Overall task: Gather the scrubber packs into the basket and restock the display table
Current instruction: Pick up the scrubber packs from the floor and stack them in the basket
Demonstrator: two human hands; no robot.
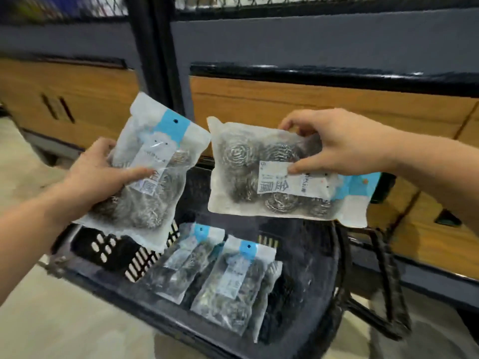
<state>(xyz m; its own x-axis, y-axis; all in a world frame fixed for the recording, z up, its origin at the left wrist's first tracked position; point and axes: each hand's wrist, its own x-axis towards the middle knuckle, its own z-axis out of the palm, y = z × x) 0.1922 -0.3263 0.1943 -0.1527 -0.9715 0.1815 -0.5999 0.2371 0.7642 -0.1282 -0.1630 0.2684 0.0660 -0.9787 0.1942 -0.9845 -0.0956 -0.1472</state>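
My left hand (94, 174) grips a clear scrubber pack (147, 193) of steel-wool balls with a blue header, held upright and tilted over the basket's left side. My right hand (334, 145) pinches a second scrubber pack (243, 177) by its top edge and label, lying sideways above the basket's middle. Below both, the black plastic basket (124, 283) sits low, with three more scrubber packs (233, 283) lying on its bottom, one half hidden under another.
The basket's black handle (383, 278) hangs down on the right. Behind stand wood-fronted cabinets (311, 102) with a black rim and a dark upright post (155, 60). Pale floor (51, 325) shows at lower left.
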